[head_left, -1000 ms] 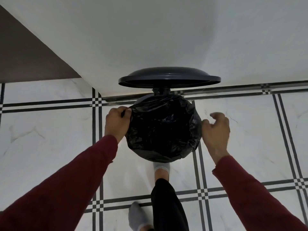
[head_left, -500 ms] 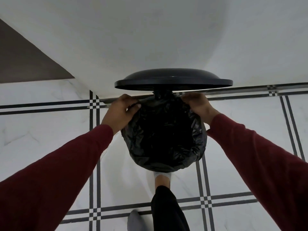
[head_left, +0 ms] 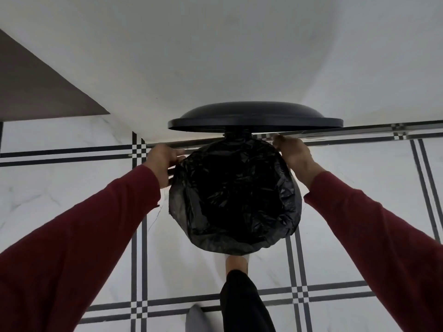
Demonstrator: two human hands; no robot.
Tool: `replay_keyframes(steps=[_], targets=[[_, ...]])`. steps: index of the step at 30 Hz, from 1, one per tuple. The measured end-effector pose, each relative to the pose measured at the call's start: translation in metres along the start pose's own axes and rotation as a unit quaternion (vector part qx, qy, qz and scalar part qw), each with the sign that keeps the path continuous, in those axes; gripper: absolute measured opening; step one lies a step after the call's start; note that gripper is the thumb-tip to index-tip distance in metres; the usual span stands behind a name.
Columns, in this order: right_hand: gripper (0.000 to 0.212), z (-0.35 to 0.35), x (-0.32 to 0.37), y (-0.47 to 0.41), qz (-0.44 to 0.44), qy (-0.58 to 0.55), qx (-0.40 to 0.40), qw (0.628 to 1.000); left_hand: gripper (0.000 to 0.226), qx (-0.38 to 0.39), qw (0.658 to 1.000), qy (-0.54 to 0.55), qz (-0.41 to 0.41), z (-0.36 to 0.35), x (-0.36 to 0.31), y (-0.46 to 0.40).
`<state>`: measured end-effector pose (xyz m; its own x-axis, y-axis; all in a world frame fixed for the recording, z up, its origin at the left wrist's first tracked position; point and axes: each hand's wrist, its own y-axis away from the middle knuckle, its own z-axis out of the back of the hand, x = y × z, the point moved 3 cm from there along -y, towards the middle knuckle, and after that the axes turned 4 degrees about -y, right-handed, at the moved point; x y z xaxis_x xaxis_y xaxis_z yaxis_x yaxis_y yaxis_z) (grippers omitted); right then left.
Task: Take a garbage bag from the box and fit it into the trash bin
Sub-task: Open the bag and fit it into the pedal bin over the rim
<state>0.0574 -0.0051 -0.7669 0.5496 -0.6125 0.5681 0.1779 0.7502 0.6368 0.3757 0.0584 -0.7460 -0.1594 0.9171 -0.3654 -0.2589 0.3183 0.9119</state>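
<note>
Slippage is the likely trouble here: the garbage bag (head_left: 233,200) lines the trash bin (head_left: 296,200) at the centre of the frame, its edge folded over the rim, and a tug at the far side could pull the near edge back in, or the raised lid (head_left: 255,118) could drop if the foot (head_left: 236,262) below the bin leaves the pedal. The left hand (head_left: 163,161) and right hand (head_left: 293,154) each grasp the bag's edge at the upper rim. Inside the bag only dark crumpled plastic shows.

Marble floor tiles (head_left: 60,200) (black-striped), white wall (head_left: 215,56)
</note>
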Motion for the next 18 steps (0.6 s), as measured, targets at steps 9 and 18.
replay_keyframes(steps=[9,18], targets=[[0.05,-0.01,0.009,0.021,0.0,-0.025,-0.019,0.999,0.051,-0.149,0.927,-0.267,-0.216,-0.056,0.01,0.017],[0.033,-0.026,0.0,-0.013,-0.075,-0.161,0.099,0.979,0.048,-0.03,0.985,-0.118,-0.124,-0.044,0.012,-0.033]])
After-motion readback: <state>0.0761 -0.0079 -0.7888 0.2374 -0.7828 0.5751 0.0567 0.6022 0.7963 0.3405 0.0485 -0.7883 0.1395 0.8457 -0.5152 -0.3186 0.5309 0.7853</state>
